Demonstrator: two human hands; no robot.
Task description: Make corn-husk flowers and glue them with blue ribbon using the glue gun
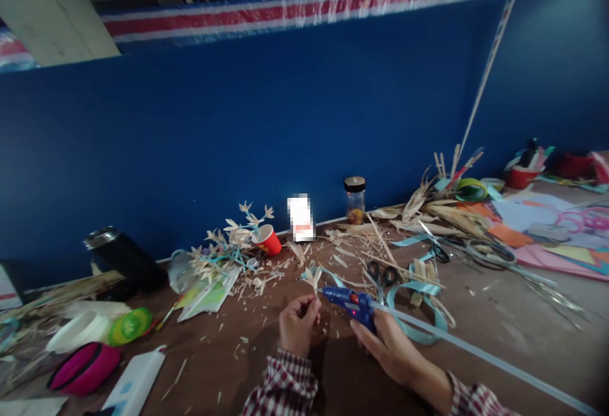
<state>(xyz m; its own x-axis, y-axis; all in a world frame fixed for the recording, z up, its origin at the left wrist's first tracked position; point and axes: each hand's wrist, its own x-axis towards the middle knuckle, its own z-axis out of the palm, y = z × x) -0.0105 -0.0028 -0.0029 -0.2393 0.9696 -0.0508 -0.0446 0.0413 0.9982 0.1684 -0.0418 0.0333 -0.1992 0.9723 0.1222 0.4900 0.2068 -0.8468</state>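
My left hand [299, 324] pinches a small pale flower [313, 278] made of dried husk by its base, petals pointing up. In my right hand [392, 346] is a blue hot glue gun [349, 305], its nozzle pointing left close beside the flower's base; whether the tip touches it I cannot tell. A red light glows on the gun, and a long clear glue stick [476, 351] runs out of its back to the lower right. Behind the gun lie black-handled scissors [382, 274] and a loop of light blue ribbon [428, 333].
A red paper cup [269, 240] with husk flowers stands at the back, near a lidded jar [354, 200]. Husk scraps litter the brown table [266, 365]. At left are a black tumbler [126, 257] and a pink pouch [84, 368]; at right, coloured paper [547, 254]. A blue partition [285, 105] closes the back.
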